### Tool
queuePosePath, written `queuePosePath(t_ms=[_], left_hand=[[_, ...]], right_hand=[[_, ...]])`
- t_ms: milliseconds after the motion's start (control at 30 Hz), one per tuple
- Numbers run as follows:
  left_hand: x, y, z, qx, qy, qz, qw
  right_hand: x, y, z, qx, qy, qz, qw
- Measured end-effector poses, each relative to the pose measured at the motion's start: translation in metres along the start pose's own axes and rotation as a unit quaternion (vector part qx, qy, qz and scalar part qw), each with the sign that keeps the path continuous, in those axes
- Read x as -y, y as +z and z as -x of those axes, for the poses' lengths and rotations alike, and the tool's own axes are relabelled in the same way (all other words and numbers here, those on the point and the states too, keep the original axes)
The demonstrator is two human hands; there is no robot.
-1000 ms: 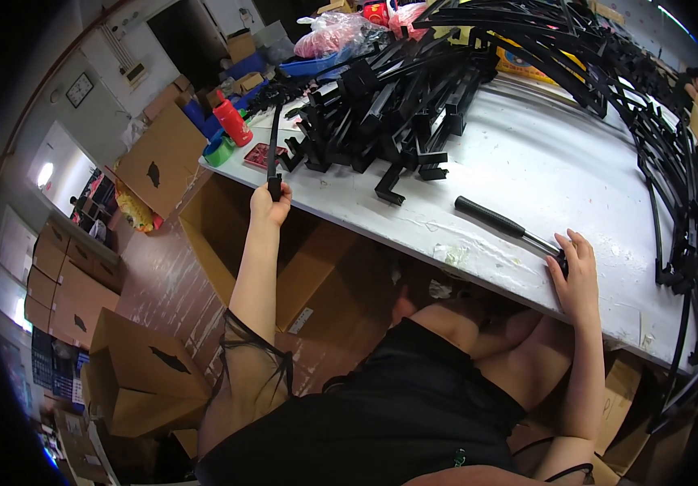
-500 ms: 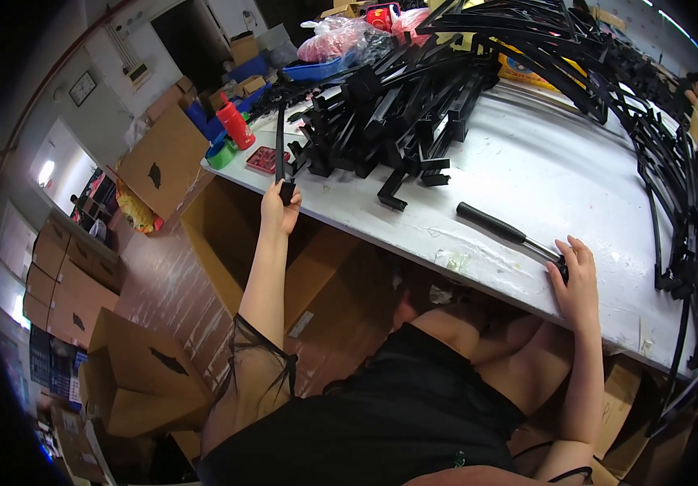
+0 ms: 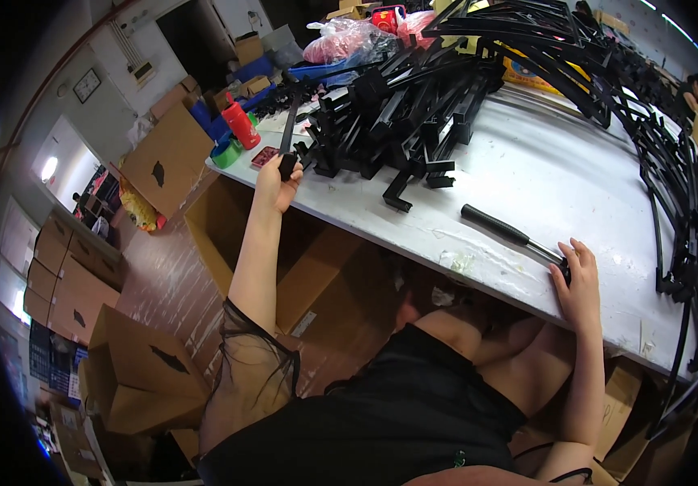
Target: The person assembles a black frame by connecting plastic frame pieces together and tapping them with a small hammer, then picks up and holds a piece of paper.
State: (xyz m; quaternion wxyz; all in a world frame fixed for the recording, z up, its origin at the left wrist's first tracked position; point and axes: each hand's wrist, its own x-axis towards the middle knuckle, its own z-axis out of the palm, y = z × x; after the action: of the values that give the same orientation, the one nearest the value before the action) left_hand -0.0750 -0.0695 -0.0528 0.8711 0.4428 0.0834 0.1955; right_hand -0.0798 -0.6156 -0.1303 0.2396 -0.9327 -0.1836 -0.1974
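Scuffed white tabletop point(image 3: 543, 174) | hands point(image 3: 277, 185): slim bar point(image 3: 290, 130), perhaps plastic; shiny-shafted tool point(image 3: 512, 233)

A pale off-white wall point(image 3: 158, 58) is rising at the upper left, where a square, white-faced clock point(image 3: 87, 85) is hanging. To its right, a tall dark doorway point(image 3: 192, 40) is standing. Worn reddish-brown flooring point(image 3: 175, 263) with pale scuffs is stretching below, and stacked brown cardboard cartons point(image 3: 81, 292) are lining the left. A broad white-topped desk point(image 3: 551, 162) is filling the right, while a thin white strip light point(image 3: 681, 34) is shining at the upper right.
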Motion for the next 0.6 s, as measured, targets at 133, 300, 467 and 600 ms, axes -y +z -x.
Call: queuePosePath(t_ms=[133, 300, 467, 600], left_hand=[[-0.028, 0.006, -0.027, 0.017, 0.001, 0.026, 1.0], [-0.041, 0.025, -0.043, -0.005, 0.022, -0.012, 1.0], [-0.044, 0.035, -0.044, 0.016, 0.028, -0.057, 0.998], [-0.029, 0.044, -0.02, 0.013, 0.047, -0.12, 0.992]], right_hand=[[0.0, -0.004, 0.001, 0.001, -0.009, 0.008, 1.0], [0.002, -0.001, 0.001, 0.003, 0.001, -0.006, 1.0], [0.002, -0.002, 0.0, 0.0, -0.001, -0.008, 1.0], [0.002, -0.006, 0.001, -0.001, 0.0, -0.004, 1.0]])
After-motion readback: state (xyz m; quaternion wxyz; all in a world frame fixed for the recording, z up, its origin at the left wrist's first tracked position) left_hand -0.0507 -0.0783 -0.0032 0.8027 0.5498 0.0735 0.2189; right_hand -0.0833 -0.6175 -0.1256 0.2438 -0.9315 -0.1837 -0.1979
